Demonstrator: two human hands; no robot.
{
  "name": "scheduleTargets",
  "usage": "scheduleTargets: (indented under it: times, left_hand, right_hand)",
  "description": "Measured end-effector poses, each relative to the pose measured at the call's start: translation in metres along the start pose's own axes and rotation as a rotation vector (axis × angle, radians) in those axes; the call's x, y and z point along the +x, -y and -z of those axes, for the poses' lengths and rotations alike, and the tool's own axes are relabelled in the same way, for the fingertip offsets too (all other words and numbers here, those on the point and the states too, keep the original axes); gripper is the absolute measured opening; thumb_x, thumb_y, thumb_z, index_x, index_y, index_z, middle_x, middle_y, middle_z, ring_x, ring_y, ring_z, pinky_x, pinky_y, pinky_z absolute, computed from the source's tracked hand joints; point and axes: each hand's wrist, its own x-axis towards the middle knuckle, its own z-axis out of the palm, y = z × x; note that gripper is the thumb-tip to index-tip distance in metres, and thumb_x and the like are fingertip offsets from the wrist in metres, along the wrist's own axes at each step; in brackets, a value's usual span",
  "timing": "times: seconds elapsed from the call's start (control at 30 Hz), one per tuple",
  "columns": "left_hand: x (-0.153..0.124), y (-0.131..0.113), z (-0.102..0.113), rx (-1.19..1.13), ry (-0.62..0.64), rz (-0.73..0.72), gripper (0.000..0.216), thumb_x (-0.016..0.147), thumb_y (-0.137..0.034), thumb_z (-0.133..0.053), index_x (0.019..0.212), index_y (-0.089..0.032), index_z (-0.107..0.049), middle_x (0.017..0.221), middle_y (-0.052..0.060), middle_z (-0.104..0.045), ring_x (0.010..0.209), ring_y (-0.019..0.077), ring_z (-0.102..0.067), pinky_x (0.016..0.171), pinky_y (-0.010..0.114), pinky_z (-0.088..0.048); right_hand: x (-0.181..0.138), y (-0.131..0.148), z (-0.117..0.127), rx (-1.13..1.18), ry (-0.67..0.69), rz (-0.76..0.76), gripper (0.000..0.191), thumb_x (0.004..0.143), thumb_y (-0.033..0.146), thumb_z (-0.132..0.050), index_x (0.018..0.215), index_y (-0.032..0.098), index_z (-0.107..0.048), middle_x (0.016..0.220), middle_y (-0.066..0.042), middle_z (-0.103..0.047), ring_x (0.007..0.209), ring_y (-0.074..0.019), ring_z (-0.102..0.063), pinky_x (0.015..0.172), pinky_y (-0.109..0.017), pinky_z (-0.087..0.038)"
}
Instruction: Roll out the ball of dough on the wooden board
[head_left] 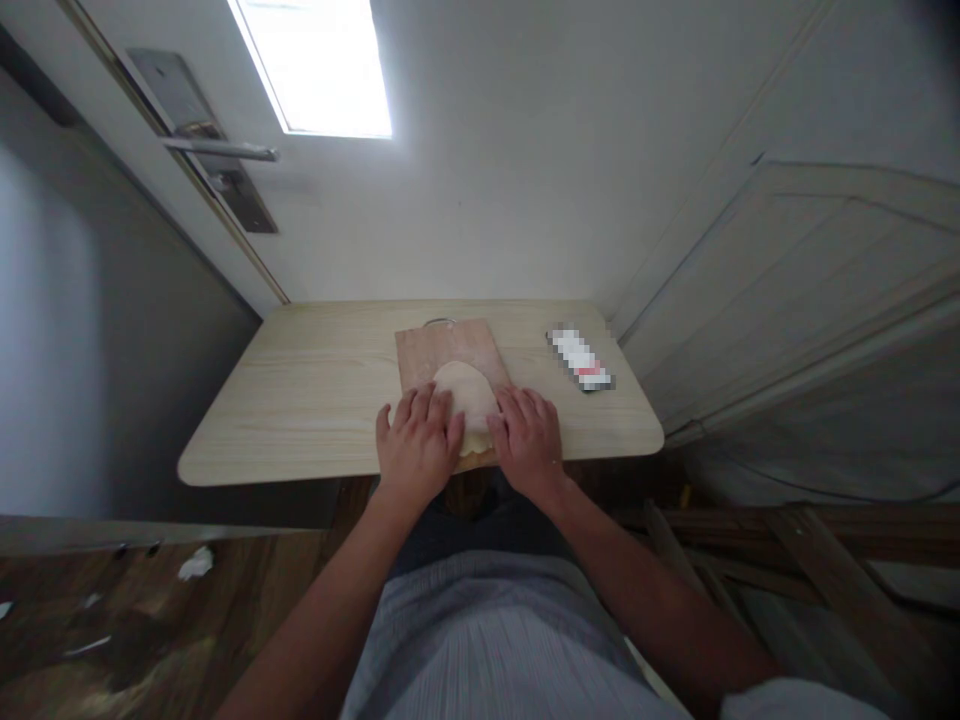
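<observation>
A pale flat round of dough (466,392) lies on a reddish wooden board (450,350) near the front edge of a light wooden table (315,390). My left hand (418,443) rests on the dough's near left side, fingers stretched forward and lying flat. My right hand (528,440) lies flat on the dough's near right side in the same way. Both hands cover the near part of the dough. Neither hand grips anything.
A small blurred packet (581,359) lies on the table to the right of the board. A white door with a metal handle (221,152) stands at the back left. Wooden slats (750,560) lie on the floor at the right. Paper scraps (196,565) lie on the floor at left.
</observation>
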Motion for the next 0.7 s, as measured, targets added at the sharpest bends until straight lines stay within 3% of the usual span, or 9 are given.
scheduleTargets:
  times: [0.7]
  left_hand:
    - [-0.04, -0.005, -0.002, -0.108, -0.01, 0.016, 0.046, 0.104, -0.043, -0.042, 0.147, -0.032, -0.052, 0.15, 0.006, -0.058, 0.143, 0.0288, -0.047, 0.119, 0.055, -0.023]
  right_hand:
    - [-0.039, -0.01, -0.005, 0.134, -0.119, 0.081, 0.045, 0.101, 0.038, -0.048, 0.142, 0.021, -0.055, 0.143, -0.011, -0.06, 0.137, -0.0303, -0.043, 0.117, -0.054, -0.031]
